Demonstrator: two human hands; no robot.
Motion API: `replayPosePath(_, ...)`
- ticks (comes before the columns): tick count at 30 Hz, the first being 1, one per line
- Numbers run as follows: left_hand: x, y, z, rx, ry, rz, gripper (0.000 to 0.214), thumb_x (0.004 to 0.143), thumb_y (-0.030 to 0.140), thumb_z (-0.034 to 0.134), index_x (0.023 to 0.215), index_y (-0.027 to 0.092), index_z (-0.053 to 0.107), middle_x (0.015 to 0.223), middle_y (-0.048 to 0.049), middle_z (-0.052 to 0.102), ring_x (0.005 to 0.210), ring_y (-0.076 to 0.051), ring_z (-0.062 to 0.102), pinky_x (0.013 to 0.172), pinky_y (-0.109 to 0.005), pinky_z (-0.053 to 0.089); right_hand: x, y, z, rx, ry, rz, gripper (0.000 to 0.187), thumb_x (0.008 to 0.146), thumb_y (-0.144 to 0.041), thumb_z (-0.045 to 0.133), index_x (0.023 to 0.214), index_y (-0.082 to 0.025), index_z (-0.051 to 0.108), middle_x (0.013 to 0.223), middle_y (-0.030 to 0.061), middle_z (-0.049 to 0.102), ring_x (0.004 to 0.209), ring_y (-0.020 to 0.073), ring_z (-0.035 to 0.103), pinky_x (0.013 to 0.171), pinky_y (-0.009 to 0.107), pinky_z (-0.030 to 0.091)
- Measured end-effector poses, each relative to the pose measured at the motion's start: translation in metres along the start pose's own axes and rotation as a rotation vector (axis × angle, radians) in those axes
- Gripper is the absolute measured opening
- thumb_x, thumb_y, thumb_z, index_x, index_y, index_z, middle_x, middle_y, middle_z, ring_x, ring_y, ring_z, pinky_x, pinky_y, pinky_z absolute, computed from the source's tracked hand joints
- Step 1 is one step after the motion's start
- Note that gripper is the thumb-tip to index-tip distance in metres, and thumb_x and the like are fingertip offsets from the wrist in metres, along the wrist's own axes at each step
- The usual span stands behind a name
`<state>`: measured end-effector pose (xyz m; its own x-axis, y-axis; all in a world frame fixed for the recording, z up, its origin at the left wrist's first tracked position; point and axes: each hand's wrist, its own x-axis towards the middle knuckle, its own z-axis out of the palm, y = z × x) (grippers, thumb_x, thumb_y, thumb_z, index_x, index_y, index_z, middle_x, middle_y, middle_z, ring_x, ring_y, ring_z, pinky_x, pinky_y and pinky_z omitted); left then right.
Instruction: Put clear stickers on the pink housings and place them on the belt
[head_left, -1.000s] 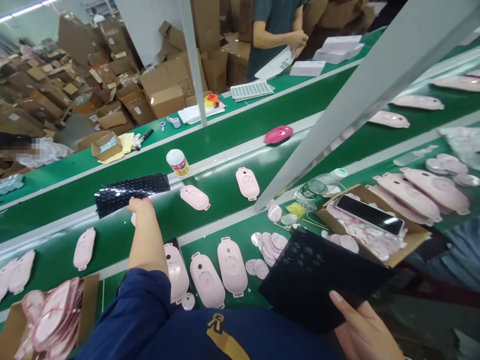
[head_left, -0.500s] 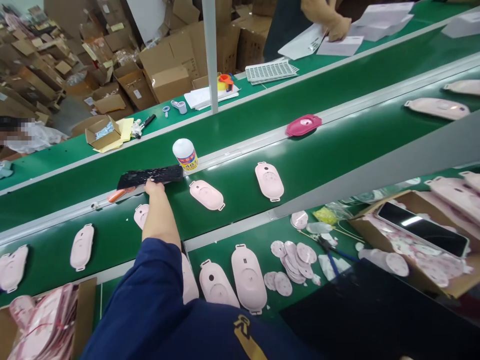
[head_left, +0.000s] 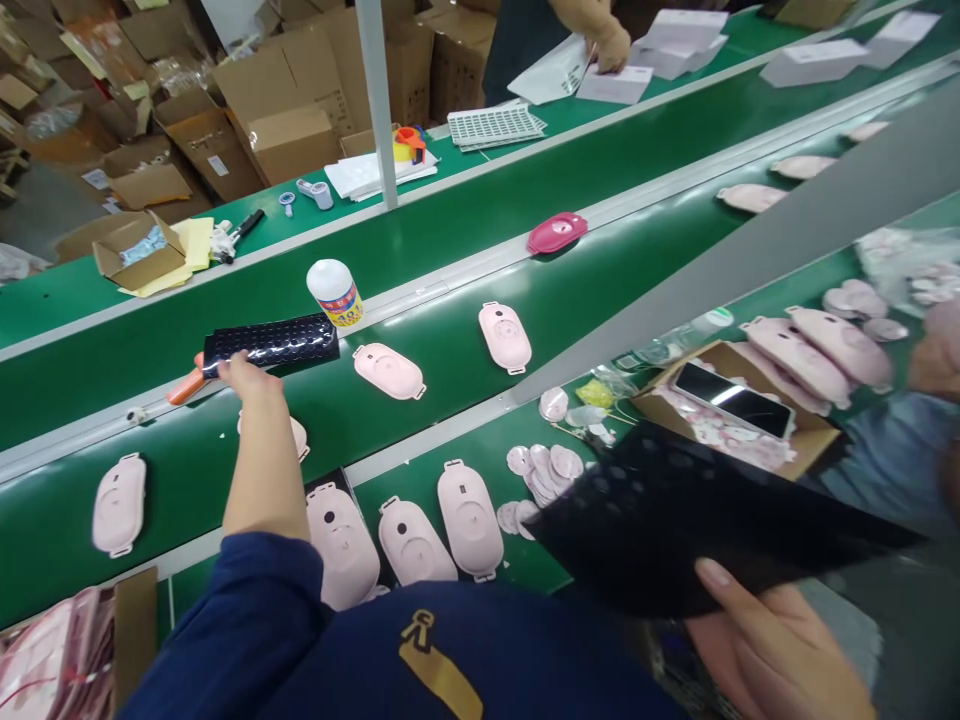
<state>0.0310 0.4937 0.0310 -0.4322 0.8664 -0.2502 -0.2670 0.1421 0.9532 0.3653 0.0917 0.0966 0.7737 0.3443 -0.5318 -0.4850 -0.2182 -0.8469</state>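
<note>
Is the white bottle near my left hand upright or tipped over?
Upright: the white bottle stands on its base beside the black dotted sheet.

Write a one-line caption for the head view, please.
Left hand holds a dotted black sheet over the conveyor; right hand holds a second black sheet.

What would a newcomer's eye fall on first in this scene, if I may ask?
Probably the pink shells spread along the green belt. Next, the left hand stretched across it, gripping a dotted sheet beside a white bottle, while the right hand holds a bigger black sheet near the bottom right.
</note>
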Motion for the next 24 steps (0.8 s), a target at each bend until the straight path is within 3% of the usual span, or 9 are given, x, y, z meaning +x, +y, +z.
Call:
replayPosePath(3, -0.088, 0.009, 0.002, 0.002, -0.291, 0.045, 0.068, 0.076, 0.057, 0.073, 0.134, 0.032, 0.048, 0.149, -0.0026, 0.043, 0.134, -0.024, 0.046, 0.109, -0.040, 0.046, -0.005, 0.001, 0.035, 0.078, -0.202, 0.055, 0.057, 0.044, -0.043, 0.093, 0.097, -0.033, 0.076, 0.112, 0.0068, 0.075, 0.119, 0.0371, 0.061, 0.111, 0.060, 0.039)
replayPosePath(6, -0.188, -0.001, -0.015, 0.104, -0.731, -0.161, 0.092, 0.027, 0.053, 0.098, 0.108, 0.019, 0.071, 0.121, -0.0161, 0.066, 0.110, -0.037, 0.064, 0.095, -0.045, 0.057, -0.013, 0.017, 0.065, 0.047, -0.558, 0.106, 0.048, 0.051, -0.046, 0.092, 0.093, -0.029, 0.075, 0.101, 0.0042, 0.077, 0.103, 0.0316, 0.068, 0.105, 0.056, 0.045)
replayPosePath(7, -0.216, -0.006, -0.024, 0.149, -0.814, -0.231, 0.086, 0.026, 0.045, 0.100, 0.102, 0.015, 0.074, 0.110, -0.0180, 0.070, 0.100, -0.037, 0.067, 0.088, -0.046, 0.059, -0.016, 0.024, 0.072, 0.012, -0.680, 0.110, 0.045, 0.056, -0.047, 0.090, 0.094, -0.028, 0.075, 0.099, 0.0033, 0.077, 0.100, 0.0295, 0.069, 0.103, 0.054, 0.047)
replayPosePath(9, -0.256, -0.016, -0.047, 0.220, -0.827, -0.296, 0.055, 0.043, 0.043, 0.097, 0.085, 0.014, 0.076, 0.087, -0.0153, 0.074, 0.078, -0.029, 0.070, 0.071, -0.039, 0.062, -0.021, 0.035, 0.079, -0.049, -0.892, 0.100, 0.042, 0.066, -0.049, 0.084, 0.100, -0.028, 0.073, 0.100, 0.0030, 0.076, 0.099, 0.0263, 0.068, 0.101, 0.050, 0.049)
replayPosePath(12, -0.279, -0.023, -0.084, 0.246, -0.597, -0.263, 0.043, 0.057, 0.043, 0.091, 0.085, 0.014, 0.075, 0.085, -0.0108, 0.075, 0.075, -0.022, 0.070, 0.069, -0.030, 0.060, -0.013, 0.047, 0.081, -0.120, -1.061, 0.038, 0.048, 0.073, -0.053, 0.078, 0.111, -0.028, 0.066, 0.114, 0.0054, 0.071, 0.105, 0.0248, 0.066, 0.098, 0.046, 0.050)
replayPosePath(16, -0.283, -0.007, -0.130, 0.139, -0.178, -0.142, 0.051, 0.050, 0.049, 0.092, 0.085, 0.018, 0.071, 0.083, -0.0033, 0.075, 0.075, -0.018, 0.070, 0.070, -0.026, 0.060, 0.037, 0.056, 0.113, -0.502, -0.898, -0.138, 0.035, 0.082, -0.047, 0.069, 0.107, -0.024, 0.064, 0.116, 0.0073, 0.068, 0.106, 0.0232, 0.064, 0.097, 0.044, 0.050)
replayPosePath(19, -0.298, 0.012, -0.157, 0.032, 0.161, -0.028, 0.053, 0.047, 0.047, 0.093, 0.088, 0.023, 0.069, 0.078, 0.0041, 0.073, 0.076, -0.014, 0.069, 0.083, -0.026, 0.059, 0.089, 0.061, 0.183, -0.695, -0.861, -0.216, 0.025, 0.087, -0.031, 0.065, 0.110, -0.021, 0.065, 0.121, 0.0072, 0.065, 0.117, 0.0220, 0.058, 0.108, 0.043, 0.041)
replayPosePath(22, -0.331, 0.022, -0.181, -0.034, 0.465, 0.005, 0.059, 0.044, 0.042, 0.094, 0.095, 0.024, 0.069, 0.083, 0.0034, 0.072, 0.091, -0.019, 0.069, 0.111, -0.043, 0.046, 0.119, 0.071, 0.268, -0.854, -0.879, -0.260, 0.032, 0.092, -0.029, 0.063, 0.122, -0.018, 0.061, 0.135, 0.0094, 0.056, 0.124, 0.0255, 0.053, 0.107, 0.050, 0.042)
replayPosePath(24, -0.362, 0.021, -0.199, -0.022, 0.612, -0.029, 0.063, 0.043, 0.044, 0.094, 0.098, 0.024, 0.069, 0.085, 0.0012, 0.072, 0.101, -0.025, 0.067, 0.119, -0.053, 0.034, 0.125, 0.077, 0.311, -0.954, -0.900, -0.257, 0.038, 0.094, -0.033, 0.062, 0.129, -0.018, 0.057, 0.139, 0.0107, 0.053, 0.123, 0.0273, 0.054, 0.102, 0.052, 0.046)
